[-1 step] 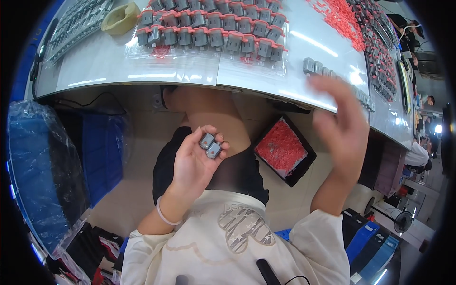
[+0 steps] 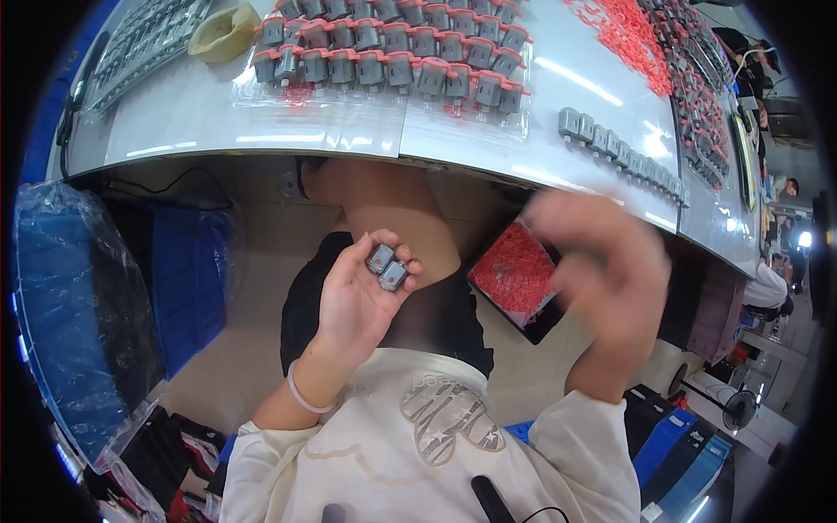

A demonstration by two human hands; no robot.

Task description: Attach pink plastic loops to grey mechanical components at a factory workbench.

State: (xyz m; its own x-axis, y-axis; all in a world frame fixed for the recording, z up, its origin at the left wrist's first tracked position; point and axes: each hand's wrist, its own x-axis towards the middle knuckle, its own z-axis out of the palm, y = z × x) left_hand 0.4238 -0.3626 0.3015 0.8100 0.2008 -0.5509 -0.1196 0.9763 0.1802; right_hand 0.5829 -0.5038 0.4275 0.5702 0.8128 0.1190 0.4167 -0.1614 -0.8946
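Observation:
In front of my lap, my left hand (image 2: 362, 292) is palm up with the fingers curled round two small grey motors (image 2: 386, 267), which lie side by side. To the right, my right hand (image 2: 606, 270) is smeared by motion, so its fingers and anything in them cannot be made out. It is off the table's front edge, partly covering a black bin of red plastic pieces (image 2: 513, 277). Just beyond it on the white table (image 2: 314, 131), similar grey motors (image 2: 602, 142) stand in a slanting row.
Grey motors with red caps (image 2: 392, 65) fill clear trays at the back. Loose red pieces (image 2: 623, 35) are heaped at the far right. A beige bowl-like holder (image 2: 223, 33) sits back left. Plastic-covered blue crates (image 2: 87, 305) stand at left; a fan (image 2: 739, 407) is at right.
My right hand has moved back from the row of motors, over the table edge toward me and slightly left. My left hand with its motors stays still.

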